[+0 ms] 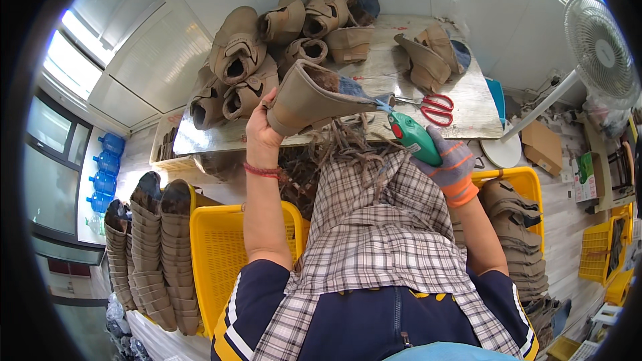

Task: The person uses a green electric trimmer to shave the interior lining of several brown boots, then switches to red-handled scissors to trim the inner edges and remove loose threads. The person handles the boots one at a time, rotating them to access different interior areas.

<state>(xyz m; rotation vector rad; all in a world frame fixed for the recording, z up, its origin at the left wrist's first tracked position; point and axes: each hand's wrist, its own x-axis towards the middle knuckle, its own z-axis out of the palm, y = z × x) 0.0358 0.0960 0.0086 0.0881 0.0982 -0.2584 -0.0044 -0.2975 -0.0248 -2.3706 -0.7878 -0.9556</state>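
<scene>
STEP: trimming lining at collar of tan boot upper point(304, 97) | left hand point(262, 127) grips upper | gloved right hand point(449, 164) clasps green trimmer point(413, 137), tip seemingly at edge | NEXT: needs steady guidance along the rim

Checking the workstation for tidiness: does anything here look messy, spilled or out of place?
Yes: a tangle of brown trimmed strips hangs over the metal table's front edge onto the plaid apron, and the tan shoe uppers sit in a loose, toppled heap.
</scene>
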